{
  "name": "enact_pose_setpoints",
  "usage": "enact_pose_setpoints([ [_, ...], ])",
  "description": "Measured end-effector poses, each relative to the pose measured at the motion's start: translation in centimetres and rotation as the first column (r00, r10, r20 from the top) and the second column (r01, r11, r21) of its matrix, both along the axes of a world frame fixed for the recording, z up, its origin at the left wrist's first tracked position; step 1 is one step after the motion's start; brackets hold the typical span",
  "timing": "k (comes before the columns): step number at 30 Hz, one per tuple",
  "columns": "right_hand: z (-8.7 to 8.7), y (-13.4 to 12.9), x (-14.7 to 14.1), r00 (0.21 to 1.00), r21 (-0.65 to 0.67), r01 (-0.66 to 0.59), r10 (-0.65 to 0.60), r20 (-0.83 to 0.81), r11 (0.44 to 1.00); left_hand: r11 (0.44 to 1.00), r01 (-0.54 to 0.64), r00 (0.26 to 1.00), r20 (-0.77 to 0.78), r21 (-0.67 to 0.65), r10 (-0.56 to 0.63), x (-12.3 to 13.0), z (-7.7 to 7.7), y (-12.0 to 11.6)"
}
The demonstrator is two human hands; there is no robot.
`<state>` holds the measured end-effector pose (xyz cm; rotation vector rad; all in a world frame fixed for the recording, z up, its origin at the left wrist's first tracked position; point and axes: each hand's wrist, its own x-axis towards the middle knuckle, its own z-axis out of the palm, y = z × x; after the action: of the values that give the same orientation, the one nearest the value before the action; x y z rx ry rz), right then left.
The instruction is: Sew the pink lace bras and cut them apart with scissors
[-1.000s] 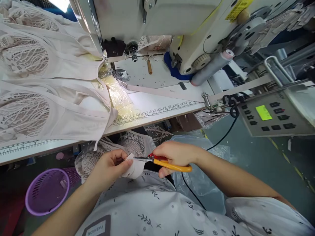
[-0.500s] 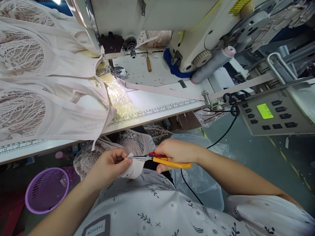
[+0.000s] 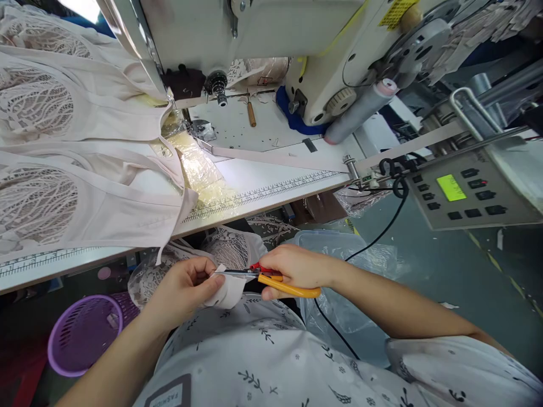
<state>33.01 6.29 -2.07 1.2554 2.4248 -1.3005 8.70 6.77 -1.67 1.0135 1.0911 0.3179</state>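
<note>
Between the thumb and fingers of my left hand (image 3: pixel 189 288) is the pale edge of a lace bra (image 3: pixel 229 291), held over my lap. My right hand (image 3: pixel 294 268) grips a pair of scissors (image 3: pixel 291 286) with orange and red handles. Their blades point left and lie against the bra's edge, close to my left fingertips. Part of the bra's lace cup hangs behind my hands, below the table edge. More pale lace bras (image 3: pixel 123 209) are spread on the table to the left.
A sewing machine (image 3: pixel 263 28) stands on the white table (image 3: pixel 254 172), which has a printed ruler along its front. A tape runs right to a control box (image 3: pixel 475 192). Below are a purple basket (image 3: pixel 85 333) and a clear plastic bin (image 3: pixel 339 240). A wooden-handled tool (image 3: pixel 251 113) lies by the machine.
The camera view has shifted slightly. Both hands keep their hold, and the scissors stay at the bra's edge with their handles looking slightly closer together.
</note>
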Motion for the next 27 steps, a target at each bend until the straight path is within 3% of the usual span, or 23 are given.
enact_pose_setpoints([
  [6,0.9,0.1,-0.2,0.998,0.004,-0.008,0.008,0.057,1.0,1.0,0.028,1.0,0.013,0.008,-0.028,0.0,0.1,-0.1],
  [11,0.0,-0.1,0.0,0.999,-0.022,0.031,-0.031,0.014,0.999,0.998,0.052,0.998,0.017,0.031,-0.052,-0.2,0.0,-0.1],
  [15,-0.8,-0.2,0.1,0.979,0.013,0.178,-0.176,-0.098,0.984,0.997,0.044,0.999,-0.011,0.06,-0.044,-0.3,0.3,-0.2],
  [18,-0.2,-0.5,-0.4,0.929,0.085,0.321,-0.296,-0.223,0.943,0.995,0.003,0.999,-0.037,0.101,0.001,-0.2,0.3,-0.2],
  [21,0.7,-0.8,-1.8,0.886,0.119,0.367,-0.307,-0.348,0.923,0.982,0.011,0.998,-0.065,0.188,0.002,-0.4,0.2,-0.1],
  [25,0.9,-1.0,-3.8,0.906,0.166,0.315,-0.244,-0.347,0.935,0.894,0.139,0.976,-0.211,0.426,-0.051,-0.8,0.1,0.1],
  [27,0.9,-1.0,-4.4,0.878,0.189,0.374,-0.281,-0.388,0.908,0.765,0.169,0.955,-0.295,0.621,0.029,-0.9,0.1,-0.1],
])
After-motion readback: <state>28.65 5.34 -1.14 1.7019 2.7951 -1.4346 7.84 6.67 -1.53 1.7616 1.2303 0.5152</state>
